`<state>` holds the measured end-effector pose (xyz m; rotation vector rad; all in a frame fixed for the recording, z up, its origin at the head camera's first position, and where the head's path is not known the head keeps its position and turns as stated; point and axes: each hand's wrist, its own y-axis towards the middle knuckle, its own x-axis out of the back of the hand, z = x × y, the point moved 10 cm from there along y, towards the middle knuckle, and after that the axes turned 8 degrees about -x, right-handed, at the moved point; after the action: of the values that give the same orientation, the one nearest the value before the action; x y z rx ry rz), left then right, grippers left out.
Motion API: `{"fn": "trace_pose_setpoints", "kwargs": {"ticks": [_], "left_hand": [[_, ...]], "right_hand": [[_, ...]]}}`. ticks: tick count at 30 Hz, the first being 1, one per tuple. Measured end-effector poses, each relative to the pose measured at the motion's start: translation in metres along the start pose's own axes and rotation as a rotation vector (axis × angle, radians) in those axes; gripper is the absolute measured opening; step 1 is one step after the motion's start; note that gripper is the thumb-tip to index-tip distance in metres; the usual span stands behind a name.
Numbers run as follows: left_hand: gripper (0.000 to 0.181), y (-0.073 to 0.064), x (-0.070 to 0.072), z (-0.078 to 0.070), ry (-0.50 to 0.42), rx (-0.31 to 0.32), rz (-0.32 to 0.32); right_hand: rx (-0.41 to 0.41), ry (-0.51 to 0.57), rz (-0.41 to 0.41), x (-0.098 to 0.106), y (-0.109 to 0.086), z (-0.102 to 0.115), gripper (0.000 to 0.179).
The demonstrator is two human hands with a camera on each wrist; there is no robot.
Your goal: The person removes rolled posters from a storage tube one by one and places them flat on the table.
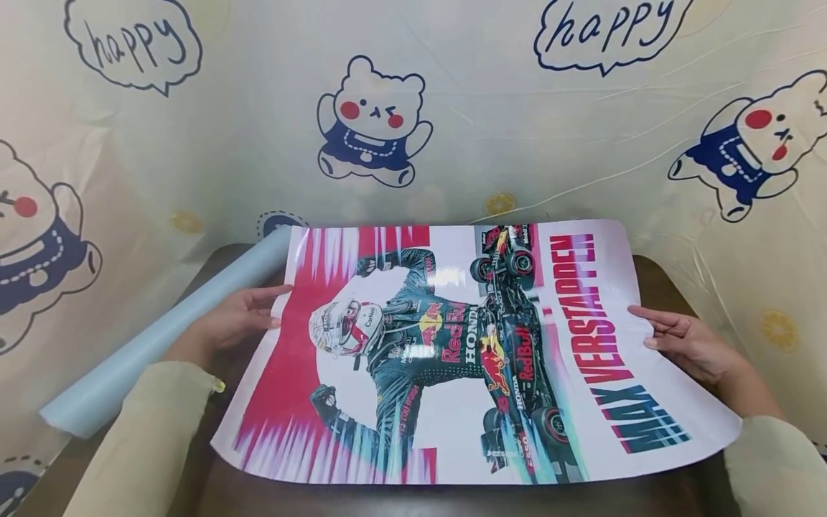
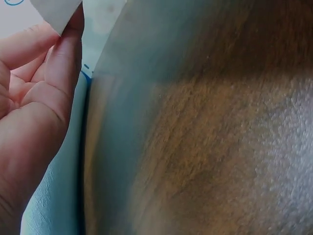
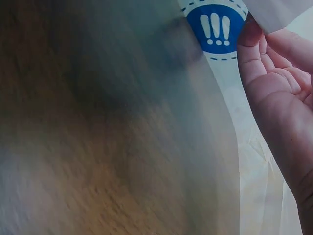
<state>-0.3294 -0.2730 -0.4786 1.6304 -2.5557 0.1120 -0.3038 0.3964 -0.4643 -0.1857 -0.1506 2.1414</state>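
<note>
A glossy poster (image 1: 446, 359) with a helmeted racing driver, a race car and large red-blue lettering spreads sideways between both hands, its near edge bowing toward me. My left hand (image 1: 235, 319) pinches its left edge. On the opposite side my right hand (image 1: 688, 341) pinches the right edge, where the sheet buckles a little. In the left wrist view, the left fingers (image 2: 58, 68) hold a pale corner of the sheet (image 2: 56, 12). The right wrist view shows the right fingers (image 3: 257, 54) gripping the sheet's white underside (image 3: 279, 12).
Beneath the poster is a dark brown wooden table (image 1: 310, 499) with rounded corners. A long light-blue roll (image 1: 168, 330) lies slantwise along its left side, behind my left forearm. A cream cloth (image 1: 484, 129) printed with bears and "happy" bubbles hangs around the table.
</note>
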Motion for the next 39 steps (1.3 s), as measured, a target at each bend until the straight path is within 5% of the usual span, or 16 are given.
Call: {"fn": "trace_pose_setpoints", "kwargs": {"ticks": [4,10,20,25,29,39], "left_hand": [[0.064,-0.001,0.005,-0.001,0.028,0.008,-0.038],[0.072,-0.003,0.007,0.003,0.084,0.100,-0.100],[0.079,-0.007,0.007,0.007,0.161,0.180,-0.144],[0.083,-0.006,0.009,0.016,0.160,0.227,-0.184],[0.084,-0.005,0.012,0.019,0.182,0.206,-0.188],[0.081,-0.005,0.019,0.020,0.253,0.205,-0.236]], "right_hand": [[0.038,0.022,-0.026,0.002,0.001,0.006,0.057],[0.003,-0.155,-0.085,0.002,0.005,0.011,0.054],[-0.203,-0.445,-0.284,0.007,0.014,0.007,0.049],[-0.157,-0.418,-0.260,0.005,0.014,0.005,0.049],[-0.123,-0.384,-0.260,0.002,0.014,0.007,0.046],[-0.114,-0.390,-0.380,0.011,0.010,0.006,0.037]]}}
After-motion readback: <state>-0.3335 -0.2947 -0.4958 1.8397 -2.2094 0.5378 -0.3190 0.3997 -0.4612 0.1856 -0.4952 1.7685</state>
